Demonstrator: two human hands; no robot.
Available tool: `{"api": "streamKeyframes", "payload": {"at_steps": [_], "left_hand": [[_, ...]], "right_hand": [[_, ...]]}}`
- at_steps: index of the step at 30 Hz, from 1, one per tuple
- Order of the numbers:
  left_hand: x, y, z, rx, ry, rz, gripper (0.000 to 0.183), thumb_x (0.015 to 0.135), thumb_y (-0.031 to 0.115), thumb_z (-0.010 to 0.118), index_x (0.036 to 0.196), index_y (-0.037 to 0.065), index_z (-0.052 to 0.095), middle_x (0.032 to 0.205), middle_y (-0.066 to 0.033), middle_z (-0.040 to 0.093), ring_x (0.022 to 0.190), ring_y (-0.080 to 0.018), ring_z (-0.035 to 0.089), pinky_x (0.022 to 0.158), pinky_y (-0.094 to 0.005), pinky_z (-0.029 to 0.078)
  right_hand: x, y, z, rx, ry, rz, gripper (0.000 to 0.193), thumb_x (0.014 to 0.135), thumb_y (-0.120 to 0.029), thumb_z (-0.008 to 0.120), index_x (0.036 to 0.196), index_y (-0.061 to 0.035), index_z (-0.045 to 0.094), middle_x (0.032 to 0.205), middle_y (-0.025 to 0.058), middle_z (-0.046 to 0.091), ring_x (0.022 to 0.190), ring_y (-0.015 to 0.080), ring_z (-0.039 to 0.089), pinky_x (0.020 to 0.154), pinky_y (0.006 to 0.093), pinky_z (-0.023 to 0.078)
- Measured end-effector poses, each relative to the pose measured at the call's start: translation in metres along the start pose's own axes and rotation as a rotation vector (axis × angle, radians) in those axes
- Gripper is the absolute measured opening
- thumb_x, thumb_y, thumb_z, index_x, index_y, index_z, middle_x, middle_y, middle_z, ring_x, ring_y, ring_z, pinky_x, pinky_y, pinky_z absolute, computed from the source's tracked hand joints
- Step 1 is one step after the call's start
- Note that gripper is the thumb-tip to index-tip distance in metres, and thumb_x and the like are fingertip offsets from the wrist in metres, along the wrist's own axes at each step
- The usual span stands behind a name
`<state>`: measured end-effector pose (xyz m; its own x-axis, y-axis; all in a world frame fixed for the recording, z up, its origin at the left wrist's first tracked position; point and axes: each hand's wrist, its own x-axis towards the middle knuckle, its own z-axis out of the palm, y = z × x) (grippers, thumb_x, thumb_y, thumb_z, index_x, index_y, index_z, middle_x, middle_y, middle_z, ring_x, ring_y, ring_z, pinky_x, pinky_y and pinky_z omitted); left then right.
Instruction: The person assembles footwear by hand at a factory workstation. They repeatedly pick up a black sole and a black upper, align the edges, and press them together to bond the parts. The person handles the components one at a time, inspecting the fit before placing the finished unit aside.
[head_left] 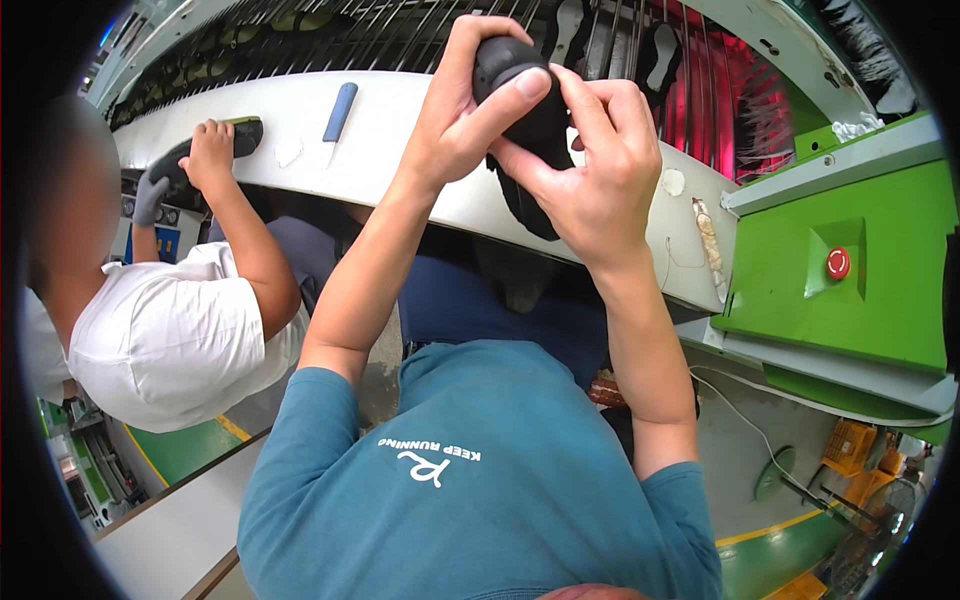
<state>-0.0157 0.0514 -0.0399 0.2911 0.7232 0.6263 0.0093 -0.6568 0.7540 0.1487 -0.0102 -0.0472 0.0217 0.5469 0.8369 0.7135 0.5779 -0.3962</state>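
Observation:
A black shoe [541, 135] is held up in front of me above the white table edge, its rounded, smooth end pointing away. My left hand [462, 125] wraps round its far left side, the thumb lying across the top. On the other side, my right hand [602, 165] grips it with thumb and bent fingers, the fingertips near its right edge. Part of the shoe is hidden behind both hands. Beyond it, several dark shoe parts, among them a sole with a pale middle [661, 62], lie on metal rods.
Along the rods runs a white ledge [395, 115] bearing a blue-handled knife [340, 112] and a wrapped stick [709, 245]. A green machine housing [885, 270] with a red button [838, 263] stands at right. At left a co-worker [165, 320] handles another dark shoe [240, 138].

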Motion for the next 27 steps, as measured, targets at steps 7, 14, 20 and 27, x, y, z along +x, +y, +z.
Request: {"api": "streamKeyframes", "payload": {"at_steps": [7,14,20,27], "left_hand": [[-0.014,-0.004,-0.009,-0.019,-0.020,0.097,0.054,0.102,0.038,0.077,0.140,0.005,0.056,0.115,-0.0070,0.058,0.101,-0.0156,0.059,0.091,-0.0309,0.050],[-0.016,-0.004,-0.009,0.045,-0.037,0.167,0.063,0.100,0.043,0.081,0.141,0.003,0.055,0.125,-0.0095,0.053,0.108,-0.0194,0.059,0.095,-0.0340,0.050],[-0.021,0.001,-0.004,-0.074,-0.038,0.078,0.062,0.098,0.035,0.085,0.143,0.004,0.055,0.128,-0.0103,0.053,0.114,-0.0211,0.058,0.100,-0.0358,0.051],[-0.016,-0.001,-0.006,0.040,-0.083,0.158,0.067,0.096,0.038,0.088,0.144,0.005,0.056,0.132,-0.0121,0.055,0.119,-0.0255,0.058,0.105,-0.0398,0.050]], "right_hand": [[0.041,0.016,-0.038,0.590,-0.360,0.194,0.039,0.081,-0.014,0.095,0.113,-0.0050,0.077,0.104,0.0049,0.075,0.094,0.0163,0.074,0.075,0.0302,0.059],[0.070,0.022,-0.046,0.581,-0.578,0.052,0.029,0.084,-0.014,0.088,0.105,-0.0010,0.072,0.094,0.0068,0.073,0.086,0.0180,0.070,0.077,0.0336,0.058],[0.084,0.015,-0.053,0.495,-0.640,-0.051,0.032,0.082,-0.012,0.088,0.101,0.0016,0.067,0.090,0.0111,0.070,0.080,0.0231,0.066,0.077,0.0372,0.058],[0.079,0.016,-0.056,0.487,-0.667,-0.062,0.029,0.082,-0.006,0.086,0.100,0.0006,0.064,0.090,0.0113,0.068,0.079,0.0243,0.067,0.074,0.0378,0.057]]}}
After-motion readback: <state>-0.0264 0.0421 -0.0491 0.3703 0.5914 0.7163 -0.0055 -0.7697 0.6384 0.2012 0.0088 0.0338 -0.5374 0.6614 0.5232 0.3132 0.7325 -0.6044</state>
